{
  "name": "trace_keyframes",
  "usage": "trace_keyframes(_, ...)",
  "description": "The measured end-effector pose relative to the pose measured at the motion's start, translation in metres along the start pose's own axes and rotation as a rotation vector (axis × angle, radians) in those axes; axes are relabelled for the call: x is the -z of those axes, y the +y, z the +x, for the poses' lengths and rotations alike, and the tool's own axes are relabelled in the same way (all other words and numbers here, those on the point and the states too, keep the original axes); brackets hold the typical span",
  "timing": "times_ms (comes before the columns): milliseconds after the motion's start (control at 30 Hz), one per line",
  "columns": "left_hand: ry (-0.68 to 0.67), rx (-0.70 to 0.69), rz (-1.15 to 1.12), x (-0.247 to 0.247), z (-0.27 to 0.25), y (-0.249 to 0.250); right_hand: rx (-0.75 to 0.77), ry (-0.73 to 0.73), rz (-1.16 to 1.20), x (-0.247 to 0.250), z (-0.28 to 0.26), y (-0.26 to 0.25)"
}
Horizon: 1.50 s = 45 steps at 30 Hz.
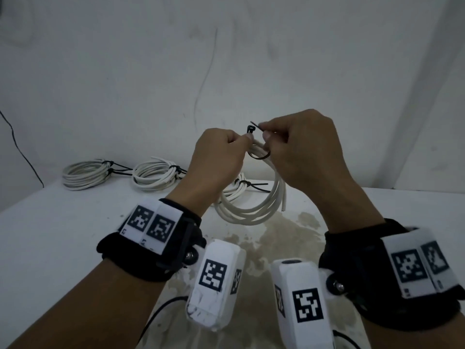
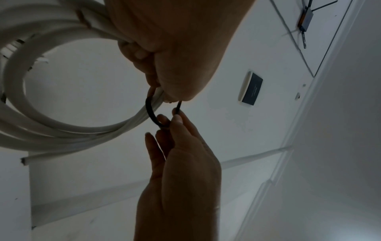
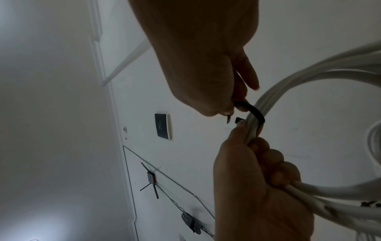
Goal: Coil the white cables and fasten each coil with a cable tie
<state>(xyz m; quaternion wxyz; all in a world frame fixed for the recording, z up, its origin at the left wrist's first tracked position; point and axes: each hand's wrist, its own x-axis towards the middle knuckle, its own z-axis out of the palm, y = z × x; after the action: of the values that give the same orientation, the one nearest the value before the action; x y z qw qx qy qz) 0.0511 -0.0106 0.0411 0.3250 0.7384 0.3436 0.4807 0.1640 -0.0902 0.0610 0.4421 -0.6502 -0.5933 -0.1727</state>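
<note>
Nearest to the person, two black wrist straps carrying white marker blocks are sitting on the forearms, above a stained patch of the white desk (image 1: 75, 248). Just beyond them, both hands are being held up over the desk, close together. The left hand (image 1: 216, 157) is gripping the white coil (image 1: 254, 205) at its top, fingers curled round the bunched strands, while the rest of the coil is hanging down below the hands, its loops reaching to the desk or just above it, with two cut ends pointing down on the right. The right hand (image 1: 299, 152) is pinching the tail of a black tie (image 1: 259, 157) between thumb and forefinger, its other fingers loosely folded. The tie is looping under and round the strands right beside the left hand's grip; its head (image 1: 250, 128) is sticking up next to the left thumb, and the tail tip is lying just beside the head, though I cannot tell whether it is threaded in. From the left wrist view the tie is forming an open arc between the two hands. Farther back on the desk, three tied coils are lying in a row: one (image 1: 239, 190) partly hidden behind the held coil, one (image 1: 156, 176) left of it, and one (image 1: 86, 173) farthest left, each with a black tie tail sticking out to the right. Behind them a scuffed white wall (image 1: 151, 71) is rising.
</note>
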Motion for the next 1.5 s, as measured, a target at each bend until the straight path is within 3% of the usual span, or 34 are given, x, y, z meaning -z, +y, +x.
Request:
trace_keyframes(167, 0.003, -0.020, 0.050, -0.001, 0.002, -0.001, -0.065, -0.077, -0.070, 0.005, -0.001, -0.004)
trace_keyframes(567, -0.029, 0.018, 0.054, -0.002, 0.002, -0.004, -0.098, 0.010, 0.028, 0.004, -0.001, -0.003)
trace_keyframes(900, -0.055, 0.032, 0.055, -0.005, 0.002, -0.007, -0.137, -0.059, 0.000, 0.004, -0.001, 0.000)
trace_keyframes(1167, -0.101, -0.049, 0.192, -0.005, -0.001, -0.006, -0.179, -0.072, -0.017, 0.005, 0.000, 0.002)
trace_keyframes(1333, -0.136, -0.170, 0.365, -0.003, -0.003, -0.003, -0.220, -0.093, 0.020, 0.006, 0.000, 0.003)
trace_keyframes(1500, -0.196, -0.222, 0.428, 0.001, -0.001, -0.003, -0.237, -0.262, 0.088, 0.006, 0.002, 0.010)
